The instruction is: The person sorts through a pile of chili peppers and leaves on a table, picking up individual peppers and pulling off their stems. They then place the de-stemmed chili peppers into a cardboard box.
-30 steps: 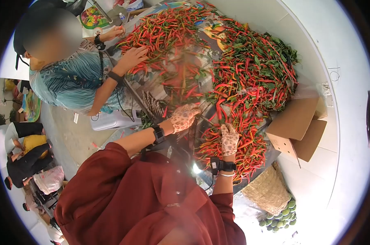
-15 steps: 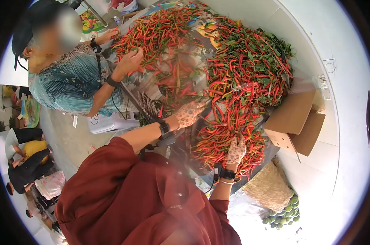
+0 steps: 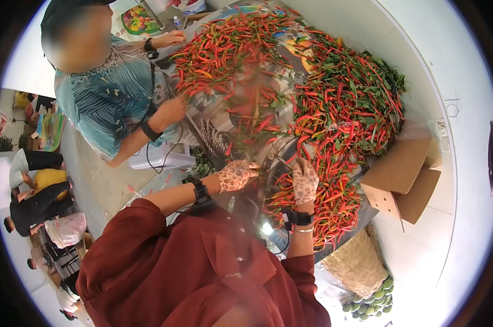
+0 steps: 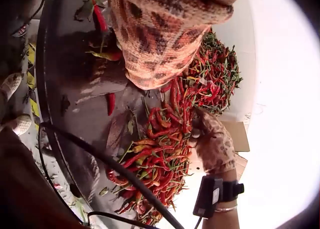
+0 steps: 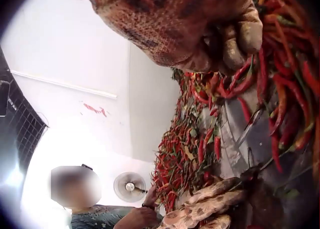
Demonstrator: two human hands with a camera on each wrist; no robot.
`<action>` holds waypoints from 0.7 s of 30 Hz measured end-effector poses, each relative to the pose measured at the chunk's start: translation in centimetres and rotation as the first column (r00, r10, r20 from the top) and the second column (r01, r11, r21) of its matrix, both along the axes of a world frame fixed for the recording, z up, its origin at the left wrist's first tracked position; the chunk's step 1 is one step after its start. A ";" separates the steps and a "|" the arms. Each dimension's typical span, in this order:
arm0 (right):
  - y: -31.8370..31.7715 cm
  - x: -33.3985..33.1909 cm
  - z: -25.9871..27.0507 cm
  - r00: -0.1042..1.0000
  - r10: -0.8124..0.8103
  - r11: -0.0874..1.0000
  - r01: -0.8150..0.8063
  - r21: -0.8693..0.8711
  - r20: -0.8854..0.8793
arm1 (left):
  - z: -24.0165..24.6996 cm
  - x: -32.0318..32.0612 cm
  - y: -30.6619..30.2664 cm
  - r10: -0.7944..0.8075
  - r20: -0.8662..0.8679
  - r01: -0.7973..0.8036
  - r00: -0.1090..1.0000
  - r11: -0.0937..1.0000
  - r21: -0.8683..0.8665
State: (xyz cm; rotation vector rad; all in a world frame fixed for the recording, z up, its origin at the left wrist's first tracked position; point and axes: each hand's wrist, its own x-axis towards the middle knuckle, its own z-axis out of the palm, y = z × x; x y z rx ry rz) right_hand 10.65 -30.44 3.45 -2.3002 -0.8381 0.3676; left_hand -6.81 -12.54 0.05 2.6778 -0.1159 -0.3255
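Note:
Red chili peppers (image 3: 325, 204) with green stems lie heaped on a dark table under and beyond my right hand (image 3: 305, 181). Both my hands wear spotted cloth gloves. In the right wrist view the fingers (image 5: 245, 41) of the right hand are curled in close over red chilies; whether they hold one I cannot tell. My left hand (image 3: 237, 175) is at the near table edge, left of the heap. Its fingers (image 5: 207, 201) stretch forward in the right wrist view, with a few loose chilies (image 4: 111, 103) scattered on the table close to it.
A leafy chili heap (image 3: 360, 87) lies at the back right, another chili spread (image 3: 219, 49) at the back left. A person in a teal patterned shirt (image 3: 115, 82) works across the left side. An open cardboard box (image 3: 396, 174) stands right, with a woven sack (image 3: 355, 261) and watermelons (image 3: 371, 300) below.
Both hands first spread farther apart, then come closer together again. The right hand has moved up from the near chili heap. The other person's near hand has drawn back from the chilies.

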 end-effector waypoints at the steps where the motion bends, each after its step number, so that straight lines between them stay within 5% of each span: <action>1: 1.2 0.2 -0.2 0.998 -0.019 1.000 0.019 -0.004 -0.064 | 0.4 -0.3 0.2 0.032 0.030 -0.031 0.999 0.999 -0.040; 5: 6.2 2.0 -1.5 0.995 0.074 0.993 -0.080 -0.092 -0.063 | -1.2 -0.5 1.4 0.027 0.130 -0.034 0.991 0.998 0.055; 6: 7.5 2.3 -1.5 0.995 0.081 0.992 -0.087 -0.091 -0.062 | -1.7 -0.5 1.7 0.254 -0.032 -0.248 0.967 0.895 -0.370; 7: 8.9 2.4 -1.6 0.995 0.065 0.989 -0.074 -0.126 -0.075 | -2.2 -0.4 2.1 0.378 -0.268 -0.452 0.886 0.579 -0.679; 8: 10.0 2.6 -1.8 0.995 0.047 0.985 -0.061 -0.162 -0.088 | -2.7 -0.3 2.3 0.383 -0.268 -0.455 0.884 0.577 -0.678; 10: 11.8 2.9 -2.3 0.993 0.091 0.976 -0.104 -0.193 -0.076 | -3.9 0.2 2.8 0.452 -0.313 -0.428 0.835 0.179 -0.886; 11: 12.3 3.0 -3.3 0.991 0.136 0.957 -0.134 -0.258 -0.011 | -2.2 1.0 3.4 0.425 0.219 -0.317 0.878 0.861 -0.397; 14: 13.0 2.6 -3.1 0.982 0.184 0.888 -0.182 -0.422 -0.036 | -5.6 3.0 4.4 0.557 0.134 -0.379 0.820 0.702 -0.603; 15: 12.9 2.4 -2.9 0.984 0.172 0.872 -0.171 -0.458 -0.042 | -0.5 3.8 4.5 0.515 0.238 -0.446 0.823 0.847 -0.290; 18: 11.5 1.4 -3.0 0.981 0.192 0.860 -0.154 -0.487 0.030 | 1.0 5.6 5.0 0.520 0.063 -0.490 0.852 0.834 -0.254; 19: 10.9 1.1 -3.0 0.987 0.160 0.865 -0.139 -0.483 0.002 | -1.2 5.9 5.2 0.444 0.186 -0.431 0.877 0.896 -0.107; 21: 10.2 0.6 -2.3 0.992 0.122 0.852 -0.126 -0.508 -0.042 | -2.0 6.0 5.0 0.414 0.244 -0.407 0.877 0.910 -0.079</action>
